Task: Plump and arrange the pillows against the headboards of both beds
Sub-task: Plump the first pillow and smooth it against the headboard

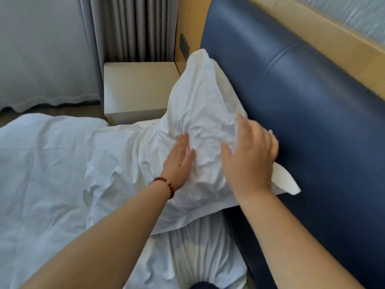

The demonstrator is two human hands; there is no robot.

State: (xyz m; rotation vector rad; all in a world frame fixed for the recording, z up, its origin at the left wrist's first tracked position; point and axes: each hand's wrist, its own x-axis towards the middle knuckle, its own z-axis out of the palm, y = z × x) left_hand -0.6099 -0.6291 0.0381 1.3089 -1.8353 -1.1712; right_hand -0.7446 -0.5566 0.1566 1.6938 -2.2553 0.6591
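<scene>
Pillow place: the crumpled white fabric pillow (200,113) leans on the padded dark blue leather headboard (312,122), directly under and between both of my hands.
Left hand: my left hand (179,159), with a red bead bracelet (166,184) at the wrist, lies palm-flat on the pillow's front face, fingers straight and close together.
Right hand: my right hand (250,157) has its fingers spread and relaxed over the pillow's upper edge, just beside the headboard. It is slightly blurred, so I cannot tell whether it presses or only hovers.
Long axis: it runs along the headboard, from the raised corner beyond my fingertips to the flat corner poking out just past my right wrist.
Facing: the broad face tilts away from the headboard, toward my left palm and the rumpled white duvet (41,174) beyond it.
Done: I judge this one pillow to be propped in place, though creased and lumpy.
Left: smoothing and squaring it. I see no second pillow here, and the other bed is not clearly in view.
</scene>
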